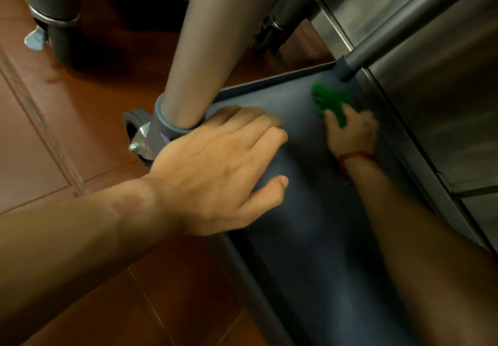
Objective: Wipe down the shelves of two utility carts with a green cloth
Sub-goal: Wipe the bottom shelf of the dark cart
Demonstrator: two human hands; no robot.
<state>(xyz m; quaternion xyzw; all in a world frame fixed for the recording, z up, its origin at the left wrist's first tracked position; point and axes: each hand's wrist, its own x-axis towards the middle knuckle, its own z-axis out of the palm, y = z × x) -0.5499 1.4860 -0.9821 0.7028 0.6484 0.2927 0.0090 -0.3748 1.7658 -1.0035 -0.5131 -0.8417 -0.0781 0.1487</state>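
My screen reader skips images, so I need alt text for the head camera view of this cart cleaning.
A person's right hand holds a green cloth against the far corner of a dark cart shelf, next to a steel cabinet. The left hand rests on the shelf's edge beside a grey post and wheel, above a brown tiled floor.

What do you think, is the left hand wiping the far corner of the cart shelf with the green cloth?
No, the right hand wipes the far corner of the cart shelf with the green cloth, as the head view shows; the left hand only rests on the shelf's edge.
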